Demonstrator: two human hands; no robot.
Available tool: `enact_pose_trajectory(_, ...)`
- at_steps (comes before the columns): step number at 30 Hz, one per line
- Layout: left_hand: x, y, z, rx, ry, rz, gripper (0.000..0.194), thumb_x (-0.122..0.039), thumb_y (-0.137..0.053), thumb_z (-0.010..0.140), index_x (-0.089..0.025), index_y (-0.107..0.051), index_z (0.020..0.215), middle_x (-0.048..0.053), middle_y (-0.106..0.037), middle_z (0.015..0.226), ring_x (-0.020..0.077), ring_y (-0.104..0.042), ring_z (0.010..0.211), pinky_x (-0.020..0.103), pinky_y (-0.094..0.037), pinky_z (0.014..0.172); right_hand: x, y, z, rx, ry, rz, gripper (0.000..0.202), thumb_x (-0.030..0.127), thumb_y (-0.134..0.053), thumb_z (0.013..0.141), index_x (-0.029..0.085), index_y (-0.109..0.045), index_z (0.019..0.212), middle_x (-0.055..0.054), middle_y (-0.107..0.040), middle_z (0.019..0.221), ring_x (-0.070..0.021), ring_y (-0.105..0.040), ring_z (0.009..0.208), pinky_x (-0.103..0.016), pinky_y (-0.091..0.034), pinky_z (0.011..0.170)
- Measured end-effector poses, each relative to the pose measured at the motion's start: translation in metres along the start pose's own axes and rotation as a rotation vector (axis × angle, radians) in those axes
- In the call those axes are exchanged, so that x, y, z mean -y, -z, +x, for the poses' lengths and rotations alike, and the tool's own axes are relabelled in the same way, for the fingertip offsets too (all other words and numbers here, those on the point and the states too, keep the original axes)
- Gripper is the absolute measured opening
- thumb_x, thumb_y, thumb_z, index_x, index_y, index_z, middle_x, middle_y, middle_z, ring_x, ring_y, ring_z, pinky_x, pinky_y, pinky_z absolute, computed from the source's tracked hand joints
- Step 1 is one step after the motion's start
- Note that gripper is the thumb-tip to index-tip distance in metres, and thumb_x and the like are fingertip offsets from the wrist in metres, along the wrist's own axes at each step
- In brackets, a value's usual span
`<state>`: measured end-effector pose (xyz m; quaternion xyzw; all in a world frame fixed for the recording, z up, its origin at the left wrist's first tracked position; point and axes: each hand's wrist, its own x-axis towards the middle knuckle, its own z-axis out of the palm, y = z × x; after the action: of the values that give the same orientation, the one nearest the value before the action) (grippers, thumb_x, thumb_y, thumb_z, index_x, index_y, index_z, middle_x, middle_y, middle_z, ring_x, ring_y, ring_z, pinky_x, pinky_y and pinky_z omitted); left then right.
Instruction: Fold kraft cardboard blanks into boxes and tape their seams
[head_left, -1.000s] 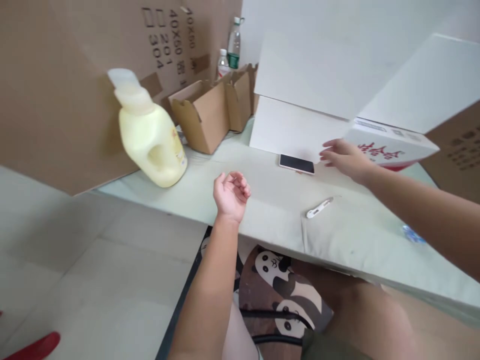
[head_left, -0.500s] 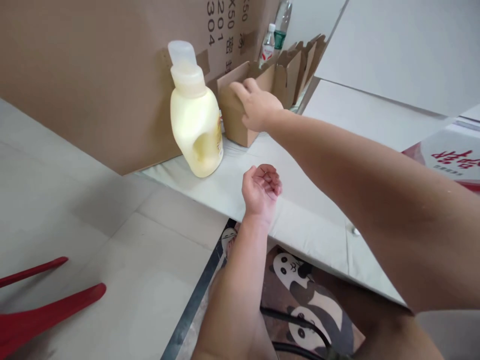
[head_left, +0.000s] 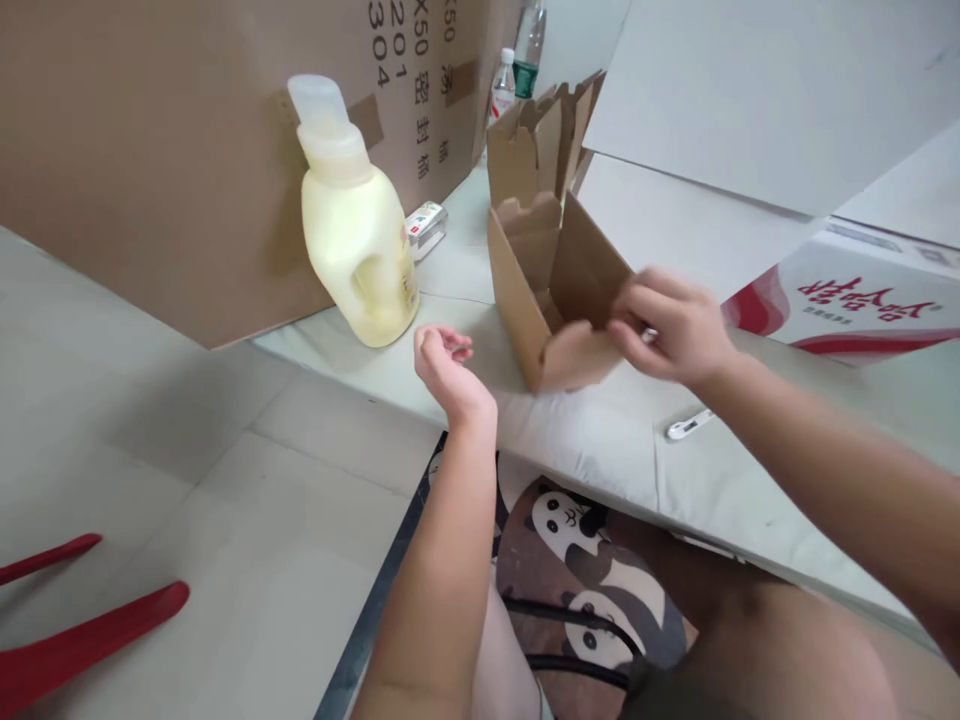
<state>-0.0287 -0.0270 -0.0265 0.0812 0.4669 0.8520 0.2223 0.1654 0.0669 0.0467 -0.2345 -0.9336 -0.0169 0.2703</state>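
My right hand (head_left: 671,325) has its fingers closed on the near right edge of an open-topped brown cardboard box (head_left: 517,300). The box stands on the pale cloth-covered surface, and part of its edge is behind my fingers. Loosely curled with nothing in it, my left hand (head_left: 448,370) hovers over the front of the surface, left of the box and apart from it. A pale yellow detergent bottle (head_left: 356,245) with a translucent cap is just beyond my left hand.
More open cardboard boxes (head_left: 525,150) line up behind. Plastic bottles (head_left: 502,85) and a small clear-and-white package (head_left: 427,230) stand near a large printed carton (head_left: 187,150). A white stick-shaped device (head_left: 688,425) lies under my right forearm. A red-and-white box (head_left: 847,300) is at right.
My right hand has drawn the front cardboard box toward me and to the right, away from the row, uncovering the small package. My left hand has turned slightly, and the view has shifted.
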Motion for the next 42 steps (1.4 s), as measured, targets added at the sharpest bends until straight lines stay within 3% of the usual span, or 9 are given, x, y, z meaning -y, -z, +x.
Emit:
enact_pose_trajectory(4,0.006,-0.008,-0.005,0.388,-0.210,0.179,0.039,-0.057,-0.067,0.082,-0.023,-0.062,0.102,0.005,-0.065,0.114,0.0215,-0.059,0.119,0.032,-0.044,0.099,0.032,0.041,-0.094,-0.209,0.152,-0.034,0.006,0.029,-0.059,0.089,0.025,-0.063,0.088,-0.007,-0.064,0.087,-0.0184,-0.061,0.071,-0.034,-0.050,0.060)
enact_pose_trajectory(8,0.014,-0.028,-0.018,0.734,-0.199,0.224,0.052,-0.051,-0.080,0.073,-0.026,-0.060,0.113,0.006,-0.065,0.121,0.0233,-0.061,0.118,0.035,-0.045,0.103,0.054,0.046,-0.139,-0.263,0.061,0.020,0.009,0.015,-0.061,0.086,0.021,-0.063,0.092,-0.006,-0.058,0.090,-0.0176,-0.060,0.075,-0.034,-0.051,0.061)
enact_pose_trajectory(14,0.021,-0.051,-0.031,0.622,-0.113,0.116,0.040,-0.023,-0.062,0.065,-0.026,-0.054,0.104,0.001,-0.061,0.097,0.0180,-0.061,0.090,0.031,-0.049,0.086,0.044,0.020,-0.144,-0.483,-0.116,0.173,0.014,0.013,-0.061,0.087,0.023,-0.064,0.097,-0.007,-0.055,0.100,-0.0186,-0.059,0.084,-0.036,-0.055,0.069)
enact_pose_trajectory(16,0.023,-0.057,-0.033,0.621,-0.151,0.092,0.042,-0.022,-0.057,0.060,-0.025,-0.054,0.102,0.001,-0.059,0.089,0.0179,-0.059,0.085,0.032,-0.048,0.084,0.036,0.006,-0.148,-0.580,-0.192,0.239,0.035,0.011,-0.065,0.085,0.026,-0.063,0.116,-0.008,-0.055,0.116,-0.0192,-0.062,0.091,-0.036,-0.057,0.074)
enact_pose_trajectory(20,0.028,-0.065,-0.037,0.609,-0.247,0.216,0.036,-0.024,-0.053,0.056,-0.025,-0.058,0.092,-0.001,-0.054,0.074,0.0180,-0.053,0.074,0.032,-0.046,0.079,0.029,-0.020,-0.158,-0.682,-0.348,0.514,0.077,0.011,-0.062,0.086,0.036,-0.033,0.152,-0.007,-0.061,0.123,-0.0196,-0.065,0.095,-0.038,-0.058,0.079)
enact_pose_trajectory(24,0.032,-0.063,-0.037,0.588,-0.322,0.257,0.025,-0.033,-0.059,0.069,-0.024,-0.063,0.092,0.000,-0.055,0.071,0.0177,-0.053,0.072,0.033,-0.046,0.083,0.033,-0.025,-0.164,-0.588,-0.395,0.617,0.052,0.011,-0.053,0.090,0.034,-0.055,0.137,-0.006,-0.069,0.117,-0.0215,-0.067,0.109,-0.040,-0.058,0.091)
enact_pose_trajectory(27,0.036,-0.056,-0.036,0.644,-0.373,0.304,0.036,-0.051,-0.059,0.086,-0.023,-0.067,0.107,0.002,-0.061,0.082,0.0176,-0.058,0.082,0.034,-0.047,0.088,0.033,-0.024,-0.168,-0.555,-0.334,0.584,0.046,0.014,-0.054,0.091,0.033,-0.059,0.133,-0.008,-0.068,0.122,-0.0225,-0.068,0.109,-0.041,-0.058,0.092)
enact_pose_trajectory(34,0.042,-0.040,-0.022,0.811,-0.363,0.532,0.053,-0.062,-0.064,0.089,-0.026,-0.066,0.128,0.007,-0.066,0.125,0.0207,-0.064,0.109,0.039,-0.051,0.102,0.033,-0.037,-0.172,-0.604,-0.239,0.674,0.054,0.061,-0.054,0.093,0.031,-0.063,0.137,-0.011,-0.060,0.121,-0.0282,-0.063,0.110,-0.049,-0.054,0.096)
enact_pose_trajectory(42,0.032,-0.033,-0.019,1.011,-0.467,0.826,0.039,-0.052,-0.066,0.091,-0.028,-0.075,0.121,0.008,-0.060,0.143,0.0259,-0.054,0.137,0.045,-0.042,0.118,0.038,-0.037,-0.171,-0.591,-0.399,0.832,0.031,0.025,-0.052,0.095,0.033,-0.078,0.110,-0.006,-0.062,0.110,-0.0238,-0.062,0.105,-0.045,-0.053,0.093)
